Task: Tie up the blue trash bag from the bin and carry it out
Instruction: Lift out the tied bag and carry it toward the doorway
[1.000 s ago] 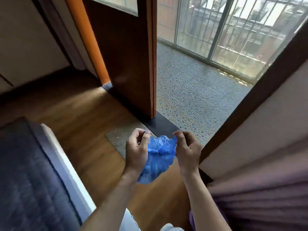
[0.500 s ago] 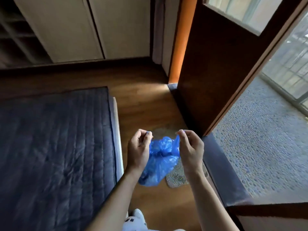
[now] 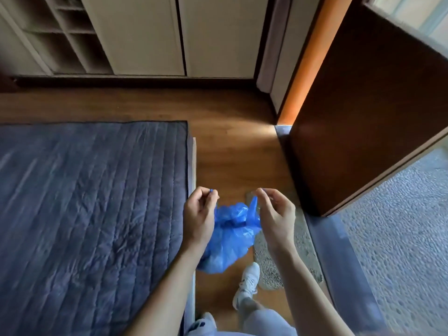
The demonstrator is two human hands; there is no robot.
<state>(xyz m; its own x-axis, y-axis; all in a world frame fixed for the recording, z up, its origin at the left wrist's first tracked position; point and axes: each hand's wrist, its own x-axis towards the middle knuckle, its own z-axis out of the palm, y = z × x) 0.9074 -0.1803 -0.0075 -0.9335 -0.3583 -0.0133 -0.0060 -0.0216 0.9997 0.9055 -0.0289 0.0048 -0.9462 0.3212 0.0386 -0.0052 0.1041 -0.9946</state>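
A small blue trash bag hangs in front of me above the wooden floor, its top gathered and knotted between my hands. My left hand pinches one blue end of the bag's top at its fingertips. My right hand pinches the other end, which sticks up as a blue point beside its thumb. The two hands are pulled apart, one on each side of the bag. The bin is not in view.
A dark blue quilted mattress fills the left. A brown door stands open at right over a raised sill, with a pebbled balcony floor beyond. A speckled mat and my white shoe lie below the bag. Cream cabinets line the far wall.
My view has swung left from the balcony doorway toward the room and mattress. Both hands kept hold of the bag's ends and drew a little further apart.
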